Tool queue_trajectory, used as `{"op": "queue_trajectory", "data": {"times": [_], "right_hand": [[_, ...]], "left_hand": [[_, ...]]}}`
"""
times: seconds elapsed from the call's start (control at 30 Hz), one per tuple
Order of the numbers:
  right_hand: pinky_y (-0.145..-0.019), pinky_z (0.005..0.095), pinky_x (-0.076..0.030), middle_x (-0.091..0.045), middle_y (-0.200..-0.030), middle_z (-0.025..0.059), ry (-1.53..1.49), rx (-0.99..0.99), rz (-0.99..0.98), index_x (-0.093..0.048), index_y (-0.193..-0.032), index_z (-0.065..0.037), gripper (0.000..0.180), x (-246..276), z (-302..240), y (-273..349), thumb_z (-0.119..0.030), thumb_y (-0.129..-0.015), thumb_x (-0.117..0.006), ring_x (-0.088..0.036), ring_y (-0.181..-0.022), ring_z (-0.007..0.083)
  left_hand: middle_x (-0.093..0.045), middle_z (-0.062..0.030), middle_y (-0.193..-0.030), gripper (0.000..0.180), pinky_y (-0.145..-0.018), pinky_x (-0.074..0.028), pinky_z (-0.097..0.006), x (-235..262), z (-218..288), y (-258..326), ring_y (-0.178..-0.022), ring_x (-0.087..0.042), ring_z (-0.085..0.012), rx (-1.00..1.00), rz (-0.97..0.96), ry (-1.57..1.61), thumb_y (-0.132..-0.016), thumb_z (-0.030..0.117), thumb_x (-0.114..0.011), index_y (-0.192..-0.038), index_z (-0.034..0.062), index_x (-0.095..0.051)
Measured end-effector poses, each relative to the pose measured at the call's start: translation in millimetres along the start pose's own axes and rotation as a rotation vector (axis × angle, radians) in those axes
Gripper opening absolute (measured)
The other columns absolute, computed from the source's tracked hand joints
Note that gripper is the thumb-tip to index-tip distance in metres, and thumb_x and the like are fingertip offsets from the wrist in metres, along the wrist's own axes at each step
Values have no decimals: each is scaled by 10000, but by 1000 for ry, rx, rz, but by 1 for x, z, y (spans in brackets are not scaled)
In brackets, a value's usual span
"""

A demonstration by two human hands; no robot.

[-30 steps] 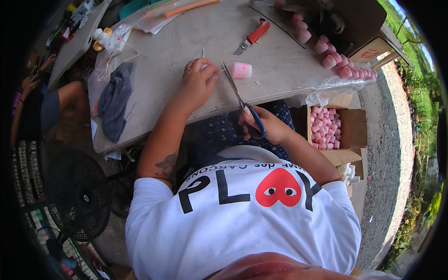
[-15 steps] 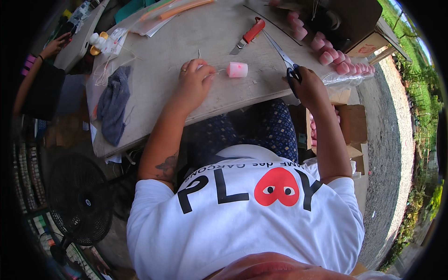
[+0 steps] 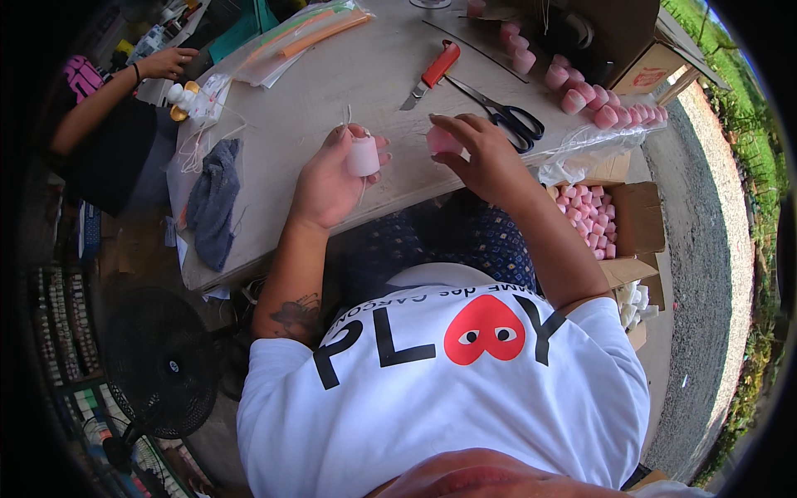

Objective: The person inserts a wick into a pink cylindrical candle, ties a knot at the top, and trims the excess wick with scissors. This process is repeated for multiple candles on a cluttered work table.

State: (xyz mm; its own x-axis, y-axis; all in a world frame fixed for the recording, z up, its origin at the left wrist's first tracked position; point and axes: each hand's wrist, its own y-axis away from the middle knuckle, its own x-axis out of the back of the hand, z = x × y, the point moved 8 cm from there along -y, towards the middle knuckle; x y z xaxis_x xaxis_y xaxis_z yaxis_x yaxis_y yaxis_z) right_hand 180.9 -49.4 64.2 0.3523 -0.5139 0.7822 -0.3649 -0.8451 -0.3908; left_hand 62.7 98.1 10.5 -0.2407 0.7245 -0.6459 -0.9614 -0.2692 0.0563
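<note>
Upright in my left hand [image 3: 325, 176] is a pale pink votive candle [image 3: 363, 158], gripped between thumb and fingers. A white wick [image 3: 349, 114] sticks out above it, and a thin string end hangs below. My right hand [image 3: 488, 158] pinches a second, deeper pink candle [image 3: 442, 140] over the table, its fingers covering part of it. Scissors [image 3: 516, 124] with dark handles lie just beyond the right hand. Beside their blades rests a red utility knife [image 3: 440, 65] with its blade out.
Several pink candles [image 3: 574, 101] line the table's right side beside a cardboard box [image 3: 639, 66]. An open box [image 3: 638, 217] below holds many more. On the left lie a grey cloth [image 3: 212, 203] and white strings [image 3: 193, 149]. Another person's arm [image 3: 100, 112] reaches in, above a fan [image 3: 162, 365].
My right hand has let go of the scissors, now on the table, and holds a pink candle. My left hand has turned palm up and now grips a candle with a wick.
</note>
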Motion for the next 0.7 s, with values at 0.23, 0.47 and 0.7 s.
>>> {"op": "queue_trajectory", "data": {"times": [0.23,0.47,0.7], "right_hand": [[-939,375,-434,-582,-1206,136,661,-660,213,-551,-1253,-65,454,180,123,151,-95,-815,-664,-570,-1089,294],[-821,246,-423,-589,-1104,64,-687,-279,192,-662,-1105,-64,240,65,33,58,-158,-885,-650,-546,-959,127],[-848,256,-431,-552,-1151,63,-1248,-257,120,-648,-1095,-28,240,-20,-2,19,-172,-904,-624,-529,-1014,133]], "left_hand": [[-542,-159,-1148,317,-746,-431,-297,-21,-13,-1,-1004,-550,-236,48,12,128,-960,331,-494,-1161,86,-490],[-529,-92,-1139,422,-735,-443,-237,-61,-35,-14,-999,-530,-133,-44,-67,-433,-928,29,-514,-1314,96,-357],[-487,-105,-1214,751,-758,-465,-229,-85,-29,-3,-1018,-518,-115,-283,-119,-599,-890,-37,-537,-1450,147,-73]]}}
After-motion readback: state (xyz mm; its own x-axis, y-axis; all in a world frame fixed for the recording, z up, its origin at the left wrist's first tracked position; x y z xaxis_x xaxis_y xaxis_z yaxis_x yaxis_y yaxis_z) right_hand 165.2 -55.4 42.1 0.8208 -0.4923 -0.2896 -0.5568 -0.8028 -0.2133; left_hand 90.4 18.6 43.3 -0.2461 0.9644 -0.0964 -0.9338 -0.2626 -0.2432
